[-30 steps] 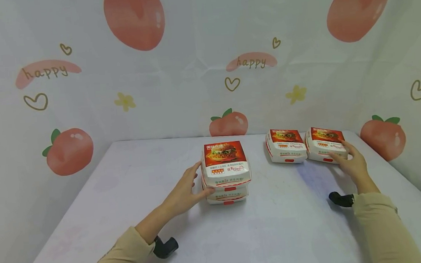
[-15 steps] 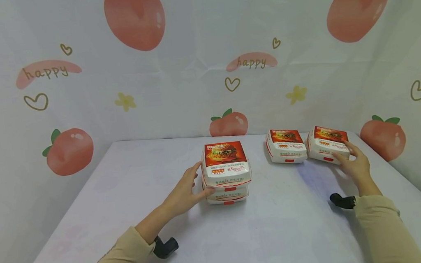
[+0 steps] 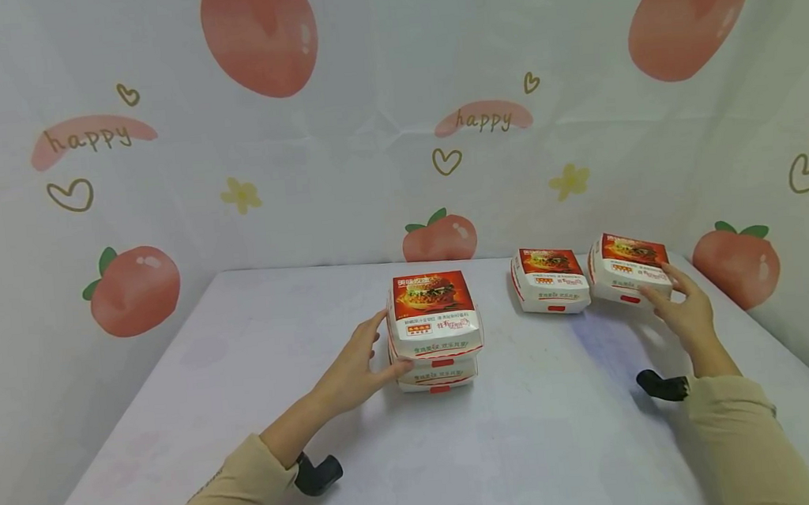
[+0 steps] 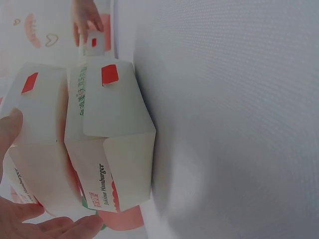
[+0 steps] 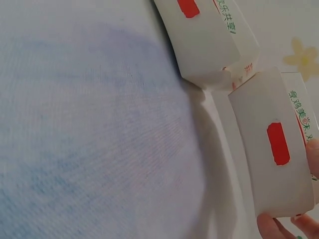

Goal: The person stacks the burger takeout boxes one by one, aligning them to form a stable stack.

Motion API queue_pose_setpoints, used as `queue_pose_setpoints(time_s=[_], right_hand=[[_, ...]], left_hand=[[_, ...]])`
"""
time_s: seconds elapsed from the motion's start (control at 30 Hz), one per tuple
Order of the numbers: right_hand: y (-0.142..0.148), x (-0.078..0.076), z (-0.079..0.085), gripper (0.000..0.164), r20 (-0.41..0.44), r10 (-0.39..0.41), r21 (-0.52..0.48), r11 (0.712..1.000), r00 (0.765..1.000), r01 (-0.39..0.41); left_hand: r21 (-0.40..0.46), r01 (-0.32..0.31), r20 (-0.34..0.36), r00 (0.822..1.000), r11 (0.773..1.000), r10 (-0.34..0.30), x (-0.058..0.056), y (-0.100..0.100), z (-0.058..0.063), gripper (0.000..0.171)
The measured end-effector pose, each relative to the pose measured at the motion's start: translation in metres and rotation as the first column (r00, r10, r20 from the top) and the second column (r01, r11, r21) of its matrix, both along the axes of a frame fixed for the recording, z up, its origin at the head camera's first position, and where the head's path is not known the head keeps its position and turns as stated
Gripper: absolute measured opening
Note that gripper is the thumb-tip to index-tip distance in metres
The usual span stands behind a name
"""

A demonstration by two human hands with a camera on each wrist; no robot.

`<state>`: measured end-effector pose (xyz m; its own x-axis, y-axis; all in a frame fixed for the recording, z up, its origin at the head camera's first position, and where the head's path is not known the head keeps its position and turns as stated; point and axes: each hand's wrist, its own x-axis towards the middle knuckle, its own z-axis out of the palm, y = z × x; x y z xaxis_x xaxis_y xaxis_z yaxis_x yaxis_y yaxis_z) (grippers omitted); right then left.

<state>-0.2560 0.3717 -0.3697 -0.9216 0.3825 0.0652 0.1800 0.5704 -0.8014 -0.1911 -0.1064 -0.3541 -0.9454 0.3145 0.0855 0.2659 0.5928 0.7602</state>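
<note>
Two white-and-red hamburger boxes are stacked mid-table, an upper box resting on a lower box. My left hand holds the upper one at its left side, thumb on the front and fingers along the side, as the left wrist view also shows. At the far right, my right hand grips another hamburger box by its right end, thumb in front. That box is slightly tilted and raised off the table. Close on its left sits one more hamburger box, on the table.
The boxes are on a white table whose back edge meets a fruit-printed cloth. A black curved piece sits by the left cuff, and a similar black piece by the right cuff.
My right hand has shifted its box slightly right, then lifted it off the table. The left hand and the stack have stayed still.
</note>
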Motion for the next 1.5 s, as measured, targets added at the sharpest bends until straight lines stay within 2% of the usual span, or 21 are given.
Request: queue_pose_setpoints(time_s=[0.33,0.4,0.57,0.63,0.73,0.87,0.97,1.0,1.07,1.2,1.27,1.37,1.5], right_hand=[[0.021,-0.023,-0.021,0.078,-0.032,-0.017,-0.055,0.998,0.999,0.015],[0.017,-0.021,-0.016,0.077,-0.038,-0.015,-0.064,0.998,0.999,0.013],[-0.008,0.0,0.011,0.075,-0.056,0.022,-0.084,0.996,0.998,-0.027],[-0.01,0.002,0.015,0.075,-0.062,0.033,-0.083,0.996,0.998,-0.038],[0.004,-0.01,0.004,0.076,-0.055,0.009,-0.074,0.997,0.998,-0.013],[0.038,-0.042,-0.03,0.072,-0.106,-0.014,-0.042,0.999,0.994,0.01],[0.051,-0.056,-0.044,0.068,-0.144,-0.003,-0.032,0.999,0.99,-0.002],[0.05,-0.055,-0.042,0.067,-0.136,-0.003,-0.042,0.999,0.991,-0.003],[0.037,-0.045,-0.027,0.068,-0.113,-0.001,-0.063,0.998,0.994,-0.006],[-0.005,-0.01,0.018,0.071,-0.072,0.024,-0.067,0.997,0.997,-0.029],[-0.022,0.004,0.034,0.072,-0.076,0.053,-0.061,0.996,0.996,-0.058],[-0.036,0.013,0.046,0.07,-0.106,0.083,-0.068,0.994,0.991,-0.091],[-0.042,0.016,0.051,0.069,-0.16,0.122,-0.051,0.99,0.979,-0.132]], left_hand=[[0.004,-0.001,0.008,1.0,1.0,0.001,0.0,0.0,0.0,0.088],[0.003,-0.001,0.009,1.0,1.0,0.001,0.0,0.0,0.0,0.088],[0.0,-0.005,0.011,1.0,1.0,0.005,0.0,0.0,-0.001,0.088],[-0.005,-0.009,0.012,1.0,1.0,0.009,0.0,0.0,0.0,0.088],[-0.013,-0.012,0.012,1.0,1.0,0.012,0.001,0.0,0.0,0.088],[-0.02,-0.008,0.003,1.0,1.0,0.008,0.001,0.0,0.0,0.089],[-0.021,-0.004,-0.001,1.0,1.0,0.004,0.0,0.0,0.0,0.088],[-0.021,-0.003,0.0,1.0,1.0,0.003,0.0,0.0,0.0,0.089],[-0.017,-0.001,0.002,1.0,1.0,0.001,0.0,0.0,-0.001,0.089],[-0.013,0.003,0.0,1.0,1.0,-0.003,-0.001,0.0,-0.001,0.089],[-0.016,0.003,-0.003,1.0,1.0,-0.003,-0.001,0.0,0.0,0.088],[-0.02,0.005,-0.008,1.0,1.0,-0.005,-0.001,0.0,0.0,0.088],[-0.022,0.005,-0.009,1.0,1.0,-0.005,-0.001,0.0,0.0,0.089]])
